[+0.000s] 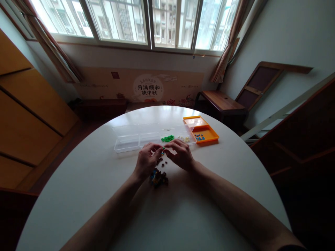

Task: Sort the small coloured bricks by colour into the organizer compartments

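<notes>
My left hand (147,159) and my right hand (182,156) meet over the middle of the table, fingertips pinched close together. Between them is a small green toy piece (163,148), with a bit of blue just under it. Below the fingers lie several loose dark brown pieces (163,164). Closer to me, beside my left wrist, sits a pile of dark brown, blue and yellow pieces (159,177). Behind my hands stands a clear compartment box (127,145), holding green pieces (167,138) and cream pieces (184,139); my fingers hide part of its front.
To the right of the clear box lies an orange open case (213,134) with several small blue pieces (199,137) in it. Everything rests on a round white table (86,174). Beyond its far right edge are a wooden bench (222,99) and a leaning frame.
</notes>
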